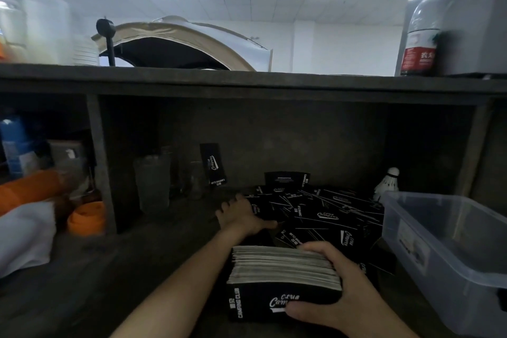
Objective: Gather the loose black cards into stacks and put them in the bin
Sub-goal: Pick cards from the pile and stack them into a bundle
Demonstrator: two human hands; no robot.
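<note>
Looking into a dark shelf (301, 132) bay, we find the left hand (241, 217) lying palm down, fingers spread and fairly straight, on the left edge of the loose cards (326, 211). Nearer to us and to its right, the right hand (343, 291) grips a thick stack (279, 280) of the same cards, thumb across the front face and fingers curled over the far right end. The two hands are apart, with the stack between the left forearm and the right palm. The loose cards spread in a jumbled heap behind the stack, reaching right to just beside the bin (450, 255), which stands at the shelf's right end.

At far left we see a soft white cloth (24, 239) and a squat orange cup (87, 219). Past the divider stand cloudy, translucent cups (152, 184), and one card (213, 163) leans upright against the back wall. The cards are flat, matte black rectangles with white lettering; the stack's top shows pale, layered edges. A white shuttlecock (386, 182) sits behind the bin. The bin is clear, smooth plastic, rectangular with rounded corners.
</note>
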